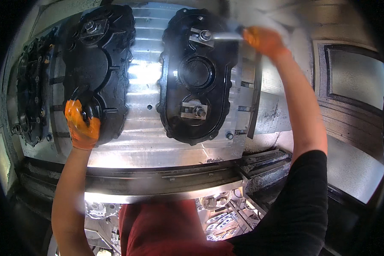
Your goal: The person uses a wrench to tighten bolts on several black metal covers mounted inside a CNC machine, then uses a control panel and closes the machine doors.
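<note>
In an orange glove, my right hand (264, 41) grips the end of a metal wrench (227, 37). The wrench reaches left to the upper clamp nut (205, 35) on the right-hand black cast cover (196, 91); the hand and tool are somewhat blurred. A second clamp (195, 111) sits on the lower part of that cover. My left hand (82, 126), also gloved in orange, is curled at the lower part of the middle black cover (87, 66), around something dark that I cannot make out. Another clamp (90, 28) holds the top of this cover.
The covers lie on a shiny metal fixture plate (145, 147) with slots and holes. At far left is another black casting (32, 91) with several bolts. A metal ledge (166, 192) runs in front of me, with several wrenches (224, 224) below it. A windowed panel (356, 77) stands at right.
</note>
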`<action>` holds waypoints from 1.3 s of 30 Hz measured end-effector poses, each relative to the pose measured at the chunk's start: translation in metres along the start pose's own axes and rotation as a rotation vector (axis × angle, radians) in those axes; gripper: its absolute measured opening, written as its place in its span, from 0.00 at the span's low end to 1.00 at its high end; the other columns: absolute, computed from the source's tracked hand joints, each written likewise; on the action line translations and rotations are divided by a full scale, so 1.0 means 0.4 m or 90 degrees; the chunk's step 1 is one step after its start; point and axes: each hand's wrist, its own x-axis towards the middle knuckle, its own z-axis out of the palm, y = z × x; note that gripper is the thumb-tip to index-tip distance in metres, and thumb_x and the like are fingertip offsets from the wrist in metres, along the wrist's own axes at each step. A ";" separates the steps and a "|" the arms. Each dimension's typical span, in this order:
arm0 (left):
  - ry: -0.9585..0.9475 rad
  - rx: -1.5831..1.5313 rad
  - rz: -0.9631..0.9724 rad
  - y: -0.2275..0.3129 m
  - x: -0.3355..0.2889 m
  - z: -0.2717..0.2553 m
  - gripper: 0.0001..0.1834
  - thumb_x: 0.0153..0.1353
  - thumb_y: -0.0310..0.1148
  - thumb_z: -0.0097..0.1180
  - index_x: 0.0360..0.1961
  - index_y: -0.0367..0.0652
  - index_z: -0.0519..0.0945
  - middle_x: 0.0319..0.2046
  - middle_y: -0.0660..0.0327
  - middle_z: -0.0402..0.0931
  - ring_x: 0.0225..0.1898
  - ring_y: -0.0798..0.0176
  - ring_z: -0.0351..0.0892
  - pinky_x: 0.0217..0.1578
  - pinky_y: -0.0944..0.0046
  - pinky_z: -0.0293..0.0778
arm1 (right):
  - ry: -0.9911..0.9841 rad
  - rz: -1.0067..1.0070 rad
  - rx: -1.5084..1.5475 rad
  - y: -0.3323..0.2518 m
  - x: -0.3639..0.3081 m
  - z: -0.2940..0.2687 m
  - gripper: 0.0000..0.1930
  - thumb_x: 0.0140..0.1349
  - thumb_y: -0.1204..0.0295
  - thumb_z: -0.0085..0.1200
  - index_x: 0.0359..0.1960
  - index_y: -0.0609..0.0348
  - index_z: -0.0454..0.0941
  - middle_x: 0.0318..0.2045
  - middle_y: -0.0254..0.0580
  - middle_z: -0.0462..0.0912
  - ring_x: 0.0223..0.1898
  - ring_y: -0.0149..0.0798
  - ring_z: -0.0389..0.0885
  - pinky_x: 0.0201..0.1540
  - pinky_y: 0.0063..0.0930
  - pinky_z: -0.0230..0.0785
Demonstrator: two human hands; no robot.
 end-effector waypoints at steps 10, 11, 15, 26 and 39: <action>0.059 -0.041 0.000 -0.002 0.004 0.002 0.28 0.57 0.27 0.60 0.57 0.31 0.66 0.53 0.39 0.68 0.54 0.34 0.68 0.60 0.45 0.64 | -0.177 0.381 0.420 -0.516 -0.304 -0.039 0.18 0.66 0.61 0.51 0.47 0.65 0.73 0.33 0.61 0.82 0.37 0.61 0.82 0.43 0.50 0.75; 0.060 -0.032 0.008 -0.001 0.014 0.001 0.27 0.58 0.27 0.59 0.57 0.31 0.66 0.53 0.39 0.68 0.54 0.34 0.69 0.60 0.46 0.64 | -0.075 0.295 0.408 -0.513 -0.320 -0.043 0.19 0.66 0.61 0.52 0.48 0.65 0.72 0.33 0.60 0.82 0.37 0.62 0.82 0.43 0.51 0.74; 0.049 -0.071 -0.013 0.007 0.024 -0.003 0.26 0.60 0.29 0.58 0.58 0.31 0.66 0.53 0.40 0.68 0.54 0.38 0.70 0.59 0.50 0.65 | -0.021 0.312 0.617 -0.355 -0.370 -0.092 0.21 0.66 0.60 0.53 0.53 0.62 0.72 0.34 0.51 0.81 0.34 0.45 0.82 0.35 0.37 0.75; 0.007 -0.135 -0.061 0.010 0.029 -0.020 0.26 0.61 0.30 0.55 0.60 0.32 0.66 0.54 0.43 0.69 0.53 0.43 0.72 0.57 0.56 0.66 | 0.134 0.063 0.039 -0.057 -0.194 0.030 0.15 0.63 0.56 0.55 0.43 0.50 0.83 0.35 0.46 0.85 0.39 0.52 0.82 0.40 0.43 0.74; 0.035 -0.055 -0.013 -0.012 -0.001 -0.002 0.28 0.60 0.30 0.57 0.59 0.31 0.65 0.55 0.40 0.67 0.53 0.38 0.70 0.57 0.49 0.66 | -0.081 0.377 0.473 -0.556 -0.301 -0.057 0.15 0.69 0.61 0.48 0.46 0.61 0.76 0.34 0.57 0.81 0.38 0.58 0.81 0.41 0.50 0.73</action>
